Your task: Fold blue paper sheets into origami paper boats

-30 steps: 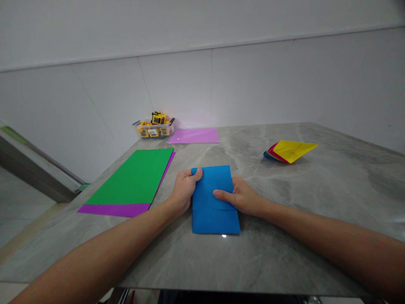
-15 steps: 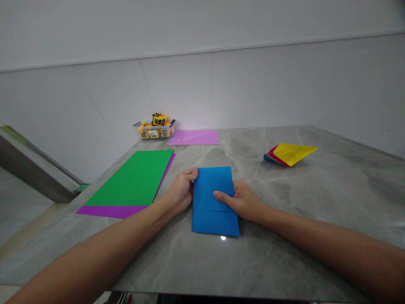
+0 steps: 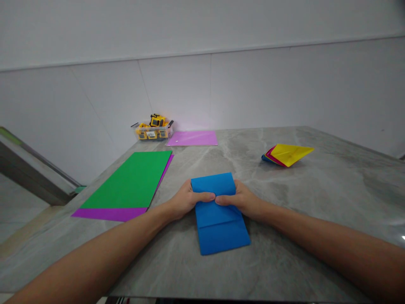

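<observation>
A folded sheet of blue paper is held between both hands above the near middle of the table. My left hand grips its left side, thumb across the front. From the right edge my right hand grips it the same way, and the two thumb tips meet at the paper's middle. The upper part bends over toward me, and a crease runs across the lower part. Behind the paper the other fingers of both hands are hidden.
Green paper lies over purple paper at the left. Farther back are a clear box of yellow toy vehicles and a pink sheet. A folded yellow, red and blue paper piece rests at the right on the grey table.
My left thumb has moved from the paper's top left corner onto its front, beside the right thumb. The paper's top now curves toward me, and its lower end has come nearer.
</observation>
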A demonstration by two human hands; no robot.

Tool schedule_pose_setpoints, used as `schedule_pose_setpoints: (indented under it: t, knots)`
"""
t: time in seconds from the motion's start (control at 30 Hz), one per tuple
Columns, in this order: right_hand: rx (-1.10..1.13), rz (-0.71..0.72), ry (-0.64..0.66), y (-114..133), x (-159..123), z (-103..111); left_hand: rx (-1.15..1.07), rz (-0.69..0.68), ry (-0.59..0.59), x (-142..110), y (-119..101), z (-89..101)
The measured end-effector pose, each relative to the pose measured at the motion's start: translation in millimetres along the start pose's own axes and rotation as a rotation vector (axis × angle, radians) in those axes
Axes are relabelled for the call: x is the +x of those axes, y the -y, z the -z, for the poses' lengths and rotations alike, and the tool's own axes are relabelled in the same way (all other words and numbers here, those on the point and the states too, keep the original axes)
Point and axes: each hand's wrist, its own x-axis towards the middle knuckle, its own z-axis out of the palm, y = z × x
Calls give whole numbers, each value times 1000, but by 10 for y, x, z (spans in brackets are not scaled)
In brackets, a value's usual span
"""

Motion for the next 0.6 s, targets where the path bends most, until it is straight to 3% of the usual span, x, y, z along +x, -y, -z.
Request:
schedule_pose_setpoints:
  t: [0.27,0.47,0.6]
  knots:
    - [-127,13,-43,-20,31,41,76,-107,-158,4,-25,-48]
    - [-294,31,-112,-50,75,81,53,-103,-198,29,-8,-49]
    - [-224,14,-28,-48,87,96,-35,-102,-249,57,6,-5]
